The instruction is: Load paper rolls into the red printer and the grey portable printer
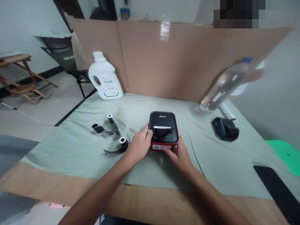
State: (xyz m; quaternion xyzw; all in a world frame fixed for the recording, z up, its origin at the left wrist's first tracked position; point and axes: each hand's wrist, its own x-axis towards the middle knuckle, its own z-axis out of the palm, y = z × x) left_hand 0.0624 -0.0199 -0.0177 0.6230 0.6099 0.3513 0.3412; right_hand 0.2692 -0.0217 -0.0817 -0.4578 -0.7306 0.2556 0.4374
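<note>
A red box-shaped device [163, 128] with a glossy black top, looking like a small label printer, sits between my two hands near the middle of the cloth. My left hand [140, 142] grips its left side, with the thumb by the top edge. Around its right front corner curls my right hand [179, 154], thumb against the white label on the front face. The fingers on the far sides are partly hidden. To the left lie three small rolls with dark loose strips: a front roll [123, 142], a back roll [110, 118] and a left roll [97, 127].
A white jug [106, 78] stands at the back left before a cardboard panel [159, 62]. A clear bottle [223, 86] leans at the back right. Near it is a black device [225, 129]; a dark flat object [276, 187] lies at the right front. Pale green cloth [77, 150] covers the table.
</note>
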